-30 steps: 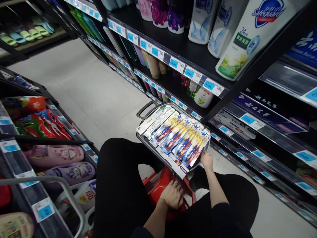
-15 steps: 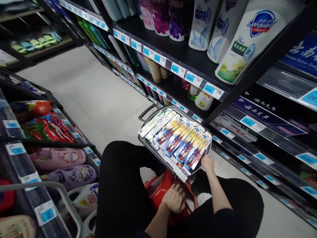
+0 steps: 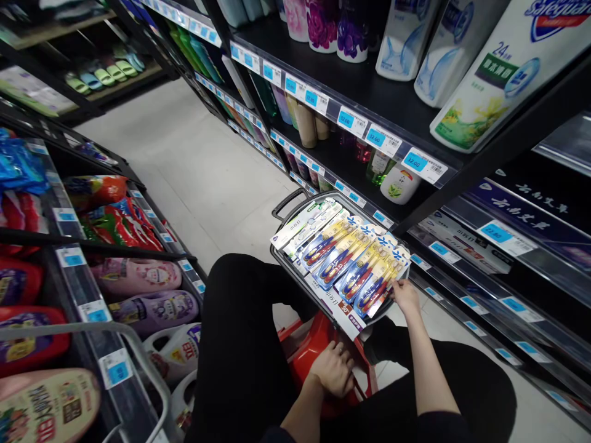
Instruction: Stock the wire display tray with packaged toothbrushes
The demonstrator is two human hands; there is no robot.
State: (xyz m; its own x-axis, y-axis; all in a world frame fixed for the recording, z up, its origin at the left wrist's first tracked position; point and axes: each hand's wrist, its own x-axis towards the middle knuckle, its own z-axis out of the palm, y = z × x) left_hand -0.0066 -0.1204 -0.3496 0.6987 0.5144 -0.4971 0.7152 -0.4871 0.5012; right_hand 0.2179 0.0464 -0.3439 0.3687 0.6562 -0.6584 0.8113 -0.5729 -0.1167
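A dark grey shopping basket (image 3: 282,253) stands in front of my knees, its handle pointing up-left. On top lie several toothbrush packs (image 3: 339,249) in a row, yellow and blue with blue and red brushes. A white and purple toothpaste box (image 3: 339,307) lies along the near edge. My right hand (image 3: 407,296) is at the right end of the row, thumb and fingers closed on the edge of the last toothbrush pack. Lower down, my left hand (image 3: 333,369), with a ring, is curled against a red plastic object (image 3: 307,351); what its fingers grip is hidden.
On the right, shelves hold body wash bottles (image 3: 484,80) and toothpaste boxes (image 3: 466,240). At left, a shelf carries detergent bottles (image 3: 154,311) and bags (image 3: 122,224). A grey metal rail (image 3: 133,335) curves near me. Tiled floor (image 3: 184,166) runs between the shelves.
The view has shifted left, so things appear further right. My right hand has moved from the basket's right corner up onto the edge of the end toothbrush pack. My left hand stays put.
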